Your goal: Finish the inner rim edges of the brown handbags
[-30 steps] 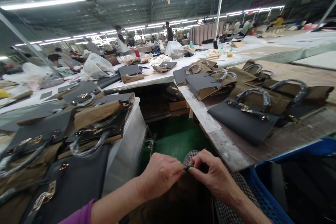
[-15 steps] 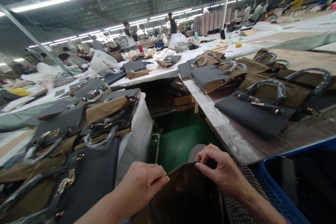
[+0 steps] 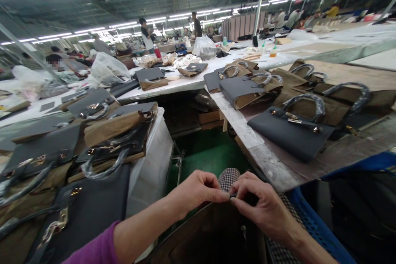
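A dark brown handbag (image 3: 213, 235) lies on my lap at the bottom of the view, over my checked trousers (image 3: 228, 178). My left hand (image 3: 198, 192) and my right hand (image 3: 262, 206) meet at the bag's top edge. Both hands are closed in a pinch on that edge, fingertips almost touching each other. What lies between the fingertips is too small to make out beyond the dark rim. My left forearm shows a purple sleeve (image 3: 93, 249).
Stacked dark grey handbags (image 3: 102, 140) with wrapped handles fill the table on my left. More grey and tan bags (image 3: 291, 132) lie on the bench at my right. A blue crate (image 3: 312, 222) stands by my right arm. Green floor (image 3: 210, 154) lies ahead. Other people work at far tables.
My hands were apart along the bag's rim half a second ago; now they have come together again and pinch it at one spot. The view has shifted slightly.
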The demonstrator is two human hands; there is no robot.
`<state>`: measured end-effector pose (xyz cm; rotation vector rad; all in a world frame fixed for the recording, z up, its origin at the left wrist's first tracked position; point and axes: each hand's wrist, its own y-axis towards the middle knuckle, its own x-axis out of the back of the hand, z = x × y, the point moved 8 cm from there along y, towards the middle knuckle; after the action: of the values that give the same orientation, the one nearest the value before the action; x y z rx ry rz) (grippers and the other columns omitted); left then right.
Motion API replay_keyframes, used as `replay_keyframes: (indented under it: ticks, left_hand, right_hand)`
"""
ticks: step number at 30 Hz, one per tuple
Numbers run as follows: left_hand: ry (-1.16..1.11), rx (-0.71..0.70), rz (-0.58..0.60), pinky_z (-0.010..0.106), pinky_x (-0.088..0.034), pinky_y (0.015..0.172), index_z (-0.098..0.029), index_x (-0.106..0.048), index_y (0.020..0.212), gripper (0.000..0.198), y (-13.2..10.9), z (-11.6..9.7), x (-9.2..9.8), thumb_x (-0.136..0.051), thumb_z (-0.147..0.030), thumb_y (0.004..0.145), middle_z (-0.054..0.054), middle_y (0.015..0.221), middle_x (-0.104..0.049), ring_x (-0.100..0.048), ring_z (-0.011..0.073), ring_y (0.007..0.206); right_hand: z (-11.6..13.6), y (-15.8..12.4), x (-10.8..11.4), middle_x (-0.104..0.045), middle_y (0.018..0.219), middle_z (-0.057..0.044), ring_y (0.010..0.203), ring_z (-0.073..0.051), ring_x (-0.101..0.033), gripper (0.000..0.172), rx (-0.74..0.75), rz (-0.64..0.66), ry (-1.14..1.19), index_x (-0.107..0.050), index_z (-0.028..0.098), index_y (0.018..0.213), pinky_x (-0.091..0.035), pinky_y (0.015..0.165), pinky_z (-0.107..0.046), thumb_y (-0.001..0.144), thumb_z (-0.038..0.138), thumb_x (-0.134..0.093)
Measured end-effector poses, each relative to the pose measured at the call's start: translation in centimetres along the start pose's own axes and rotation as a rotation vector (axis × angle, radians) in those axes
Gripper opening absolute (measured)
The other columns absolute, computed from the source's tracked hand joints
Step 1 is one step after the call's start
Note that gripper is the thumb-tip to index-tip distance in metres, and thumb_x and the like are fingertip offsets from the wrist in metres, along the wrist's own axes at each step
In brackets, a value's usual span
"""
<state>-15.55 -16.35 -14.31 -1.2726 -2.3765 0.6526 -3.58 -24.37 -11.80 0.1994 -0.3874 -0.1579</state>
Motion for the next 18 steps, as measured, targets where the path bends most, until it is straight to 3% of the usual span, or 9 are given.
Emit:
replay_keyframes:
  ticks: [5,10,14,18]
  left_hand:
    - [0.045,-0.077,0.007,0.02,-0.024,0.044,-0.015,-0.052,0.059,0.045,0.9,-0.1,-0.1,-0.08,-0.051,0.058,-0.008,0.05,-0.044,-0.034,0.0065,0.048]
    - [0.039,-0.013,0.036,0.02,-0.031,0.05,-0.012,-0.065,0.071,0.055,-0.5,1.3,0.7,-0.056,-0.065,0.077,-0.003,0.057,-0.052,-0.043,0.0092,0.054]
    - [0.083,-0.168,0.055,0.021,-0.037,0.059,-0.013,-0.07,0.085,0.033,-1.9,-0.4,0.8,-0.066,-0.045,0.078,-0.001,0.071,-0.058,-0.049,0.0107,0.065]
    - [0.261,-0.37,-0.05,0.022,-0.038,0.064,-0.015,-0.071,0.073,0.009,-2.6,-2.9,0.7,-0.071,-0.024,0.074,-0.001,0.072,-0.058,-0.052,0.0117,0.07]
  right_hand:
    - [0.4,0.2,-0.5,-0.06,0.082,-0.002,0.084,-0.018,-0.056,0.02,0.002,0.021,-0.002,-0.05,0.02,0.066,-0.047,0.074,-0.031,0.08,0.012,-0.061]
    - [0.3,-0.2,-0.2,-0.063,0.086,-0.001,0.09,-0.019,-0.056,0.019,0.005,0.035,-0.007,-0.052,0.021,0.066,-0.046,0.08,-0.032,0.08,0.012,-0.062]
    - [0.1,-0.3,-0.1,-0.064,0.087,-0.002,0.089,-0.019,-0.057,0.018,-0.006,0.041,-0.004,-0.053,0.021,0.068,-0.047,0.079,-0.033,0.081,0.012,-0.062]
    - [0.1,-0.1,-0.1,-0.064,0.087,-0.001,0.09,-0.019,-0.056,0.018,0.005,0.043,-0.001,-0.053,0.021,0.069,-0.047,0.079,-0.033,0.081,0.012,-0.063]
